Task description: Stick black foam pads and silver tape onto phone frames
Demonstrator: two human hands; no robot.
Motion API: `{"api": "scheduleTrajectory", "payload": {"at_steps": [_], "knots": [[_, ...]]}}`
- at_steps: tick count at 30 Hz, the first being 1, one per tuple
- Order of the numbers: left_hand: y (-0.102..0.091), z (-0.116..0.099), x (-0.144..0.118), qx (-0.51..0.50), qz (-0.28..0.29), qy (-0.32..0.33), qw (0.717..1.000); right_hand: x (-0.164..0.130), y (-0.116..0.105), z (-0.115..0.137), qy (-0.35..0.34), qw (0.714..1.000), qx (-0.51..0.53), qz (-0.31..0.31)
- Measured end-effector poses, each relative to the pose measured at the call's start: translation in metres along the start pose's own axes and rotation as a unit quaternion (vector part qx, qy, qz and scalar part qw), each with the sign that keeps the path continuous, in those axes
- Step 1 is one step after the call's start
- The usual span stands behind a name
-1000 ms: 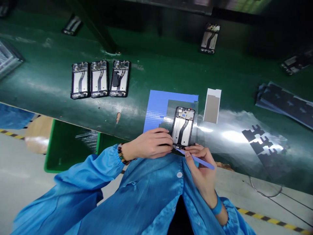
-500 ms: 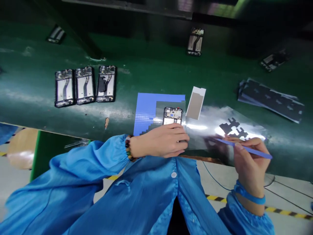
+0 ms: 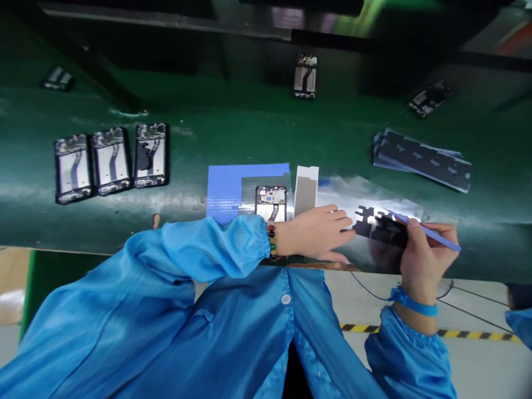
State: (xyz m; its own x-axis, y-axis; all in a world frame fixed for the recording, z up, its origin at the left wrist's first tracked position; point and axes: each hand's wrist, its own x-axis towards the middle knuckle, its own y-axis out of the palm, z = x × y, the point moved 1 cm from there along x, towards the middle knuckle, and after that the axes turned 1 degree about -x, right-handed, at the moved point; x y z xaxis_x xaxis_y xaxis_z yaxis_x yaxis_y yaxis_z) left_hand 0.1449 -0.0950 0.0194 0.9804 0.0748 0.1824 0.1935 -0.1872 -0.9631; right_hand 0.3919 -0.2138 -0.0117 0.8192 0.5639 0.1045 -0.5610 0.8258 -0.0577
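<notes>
My left hand [image 3: 318,233] lies flat with fingers apart on a shiny clear film sheet [image 3: 357,194], its fingertips at the edge of the black die-cut stickers [image 3: 376,224] on that sheet. My right hand [image 3: 421,252] grips a thin blue plastic pick [image 3: 428,233], whose tip touches the black stickers. An open phone frame [image 3: 271,202] rests on a blue mat [image 3: 226,188] just behind my left wrist. A grey rectangular pad on a white liner [image 3: 306,190] lies beside the phone.
Three open phone frames [image 3: 111,160] sit in a row at the left of the green bench [image 3: 249,133]. A stack of dark sticker sheets [image 3: 421,158] lies at the right. More phone frames [image 3: 305,75] sit further back.
My left hand left the phone frame and slid right onto the film sheet. My right hand carried the pick from the phone's lower edge to the black stickers.
</notes>
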Motion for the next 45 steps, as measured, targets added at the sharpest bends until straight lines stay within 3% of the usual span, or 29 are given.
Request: {"api": "scheduleTrajectory", "payload": {"at_steps": [9,15,19,24,28,34,39,45], "knots": [[0.005,0.0,-0.005,-0.006,-0.008,-0.006,1.0,-0.01,-0.002,0.008,0.013,0.996,-0.066,0.06],[0.007,-0.001,-0.006,-0.036,-0.022,-0.009,0.999,0.001,0.014,0.015,0.039,0.996,0.062,0.055],[-0.014,0.021,-0.031,-0.035,-0.052,-0.038,0.997,-0.01,0.025,0.026,0.007,0.996,0.082,0.032],[-0.054,0.064,-0.108,-0.066,-0.006,-0.222,0.973,-0.052,0.059,0.032,0.031,0.992,0.052,0.114],[-0.059,0.073,-0.152,-0.145,-0.019,-0.274,0.951,-0.085,0.104,0.032,0.072,0.975,0.064,0.199],[-0.044,0.071,-0.162,-0.175,-0.068,-0.267,0.945,-0.118,0.151,0.034,0.055,0.97,0.071,0.227],[-0.037,0.069,-0.166,-0.159,-0.108,-0.248,0.95,-0.125,0.161,0.034,0.028,0.972,0.038,0.232],[-0.039,0.067,-0.165,-0.142,-0.116,-0.249,0.951,-0.122,0.163,0.032,0.032,0.968,0.026,0.248]]}}
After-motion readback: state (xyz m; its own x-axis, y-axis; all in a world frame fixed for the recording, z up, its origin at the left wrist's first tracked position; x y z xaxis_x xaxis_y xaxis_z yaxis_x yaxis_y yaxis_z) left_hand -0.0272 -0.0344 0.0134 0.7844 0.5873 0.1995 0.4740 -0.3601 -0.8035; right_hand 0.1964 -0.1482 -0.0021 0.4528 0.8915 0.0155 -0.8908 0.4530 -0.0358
